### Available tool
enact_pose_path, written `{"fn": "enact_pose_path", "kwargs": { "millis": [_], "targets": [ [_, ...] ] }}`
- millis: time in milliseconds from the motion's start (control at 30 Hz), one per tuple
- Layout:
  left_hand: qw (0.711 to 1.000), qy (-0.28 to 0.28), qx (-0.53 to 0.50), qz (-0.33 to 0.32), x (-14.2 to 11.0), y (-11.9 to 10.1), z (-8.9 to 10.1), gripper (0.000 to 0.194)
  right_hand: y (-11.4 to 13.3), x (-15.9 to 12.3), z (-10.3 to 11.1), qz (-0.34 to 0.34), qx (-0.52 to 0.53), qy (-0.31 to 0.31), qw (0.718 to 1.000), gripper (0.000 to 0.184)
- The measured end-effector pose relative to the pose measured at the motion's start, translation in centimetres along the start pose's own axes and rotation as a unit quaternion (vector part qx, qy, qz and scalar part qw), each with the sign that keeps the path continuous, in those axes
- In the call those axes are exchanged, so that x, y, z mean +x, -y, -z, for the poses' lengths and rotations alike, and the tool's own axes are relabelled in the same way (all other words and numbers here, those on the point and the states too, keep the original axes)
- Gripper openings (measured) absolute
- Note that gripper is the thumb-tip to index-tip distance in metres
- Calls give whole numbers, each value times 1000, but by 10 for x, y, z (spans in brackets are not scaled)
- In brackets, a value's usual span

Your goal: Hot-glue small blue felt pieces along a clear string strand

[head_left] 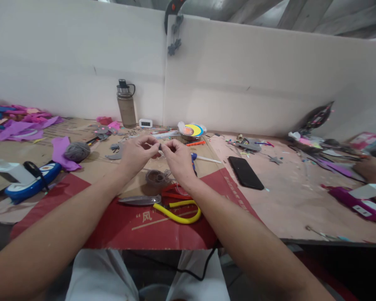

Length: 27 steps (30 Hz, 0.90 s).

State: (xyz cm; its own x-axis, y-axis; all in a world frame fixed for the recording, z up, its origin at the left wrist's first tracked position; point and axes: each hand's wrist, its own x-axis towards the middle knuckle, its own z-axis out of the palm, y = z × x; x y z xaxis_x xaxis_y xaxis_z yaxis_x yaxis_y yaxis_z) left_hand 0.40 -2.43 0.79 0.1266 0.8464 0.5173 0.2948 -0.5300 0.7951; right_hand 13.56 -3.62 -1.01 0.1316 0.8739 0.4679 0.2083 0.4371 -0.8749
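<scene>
My left hand [137, 154] and my right hand [179, 159] meet above the table, fingertips pinched together. Between them is a small dark grey piece [160, 147], too small to make out its kind. Just below the hands sits a small bowl [155, 177] with grey yarn at it. Scissors with yellow handles [178, 217] lie on the red sheet [113, 234] nearer to me, their blades pointing left. Something with red-orange handles [172, 191] is partly hidden by my right wrist. To the left of my left hand lie grey cut-out pieces [114, 154].
A ball of grey yarn [77, 151], purple felt [61, 150] and a blue power strip [34, 184] are at left. A bottle [126, 106] and small clock [146, 123] stand behind. At right lie a phone [245, 172] and a magenta power strip [357, 205], near another person's hand [371, 169].
</scene>
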Motion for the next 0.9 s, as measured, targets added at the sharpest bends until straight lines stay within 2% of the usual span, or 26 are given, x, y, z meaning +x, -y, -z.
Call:
{"fn": "enact_pose_path", "kwargs": {
  "millis": [400,500,567,633,900],
  "targets": [
    [997,27,-68,-1,1,3,1,15,1,0,2,-1,3,-3,1000,16],
    [994,44,-103,8,3,3,2,16,-1,1,2,-15,46,-21,999,18],
    [990,57,-127,19,3,4,3,18,-3,3,3,-28,83,-5,996,21],
    [987,76,-136,32,4,5,3,19,-4,5,5,-31,93,20,995,16],
    [983,110,-131,68,6,5,2,21,-3,5,14,7,1,0,1000,11]
  ]
}}
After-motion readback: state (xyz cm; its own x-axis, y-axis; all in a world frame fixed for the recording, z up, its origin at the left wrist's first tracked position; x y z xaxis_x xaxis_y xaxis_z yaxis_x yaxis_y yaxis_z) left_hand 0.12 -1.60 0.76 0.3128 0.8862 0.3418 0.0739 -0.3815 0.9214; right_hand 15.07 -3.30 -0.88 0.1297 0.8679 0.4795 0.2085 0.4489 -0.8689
